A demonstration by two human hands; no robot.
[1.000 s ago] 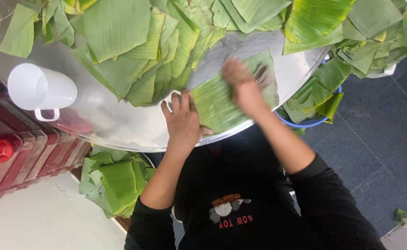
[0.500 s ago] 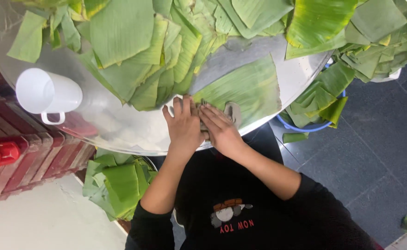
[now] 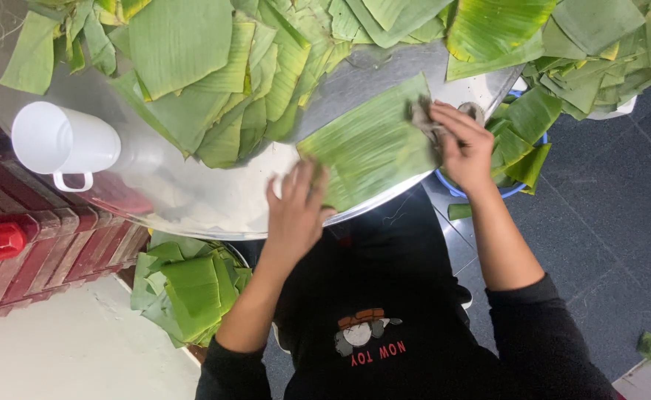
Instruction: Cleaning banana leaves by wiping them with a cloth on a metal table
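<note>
Both hands are on one banana leaf piece [image 3: 373, 144] lying at the near edge of the round metal tray [image 3: 192, 196]: left hand [image 3: 296, 211] spread flat, fingers wide, pinning the leaf's near corner, and right hand [image 3: 464, 144] closed around a small greyish rag [image 3: 423, 118] pressed on the leaf's far right corner. Looks like wiping, and to do that well I'd say keep the flat hand firmly down so the leaf doesn't skate on the slick metal, and stroke along the ribs, not across, since these leaves split easily. Room-wise it's tight: just beyond the leaf sits a big heap of leaves [image 3: 214, 81] covering most of the tray, so strokes can't run far that way. The leaf's near edge overhangs the tray rim slightly, so pushing too hard toward the body could slide it off. Left of the leaf there's a bare patch of tray, then a white plastic jug [image 3: 62, 141] well apart. Right of the leaf, a blue-rimmed basin [image 3: 521, 189] with more leaves sits just under the rim, and a stack of folded leaves [image 3: 188, 292] sits below the tray's near left side.
</note>
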